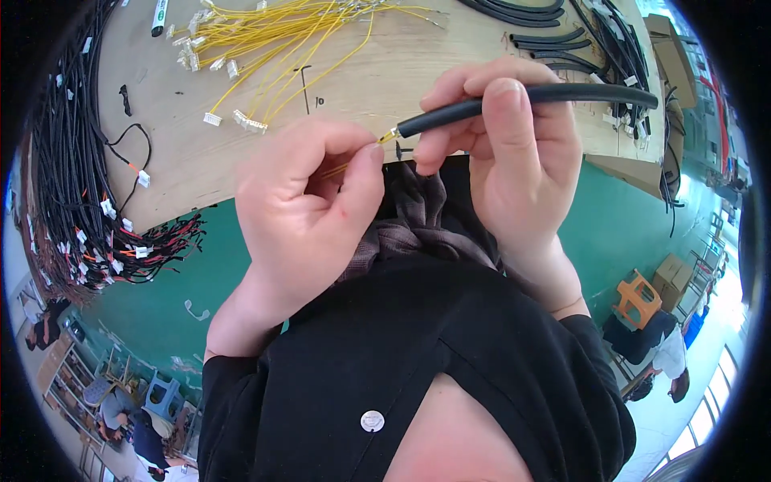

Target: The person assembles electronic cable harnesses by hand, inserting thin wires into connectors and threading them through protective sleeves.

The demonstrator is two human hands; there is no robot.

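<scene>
I hold a black tube (pixel 522 100) in my right hand (pixel 514 145), thumb and fingers closed tight around it. Its long axis runs nearly level across the edge of the wooden table (pixel 201 153), its open end pointing left toward my left hand (pixel 309 201). There my thumb and forefinger pinch thin yellow wires (pixel 387 136) right at the tube's mouth. A bundle of loose yellow wires (pixel 273 40) lies on the table beyond my left hand, and black cables (pixel 64 161) hang at the table's left edge.
</scene>
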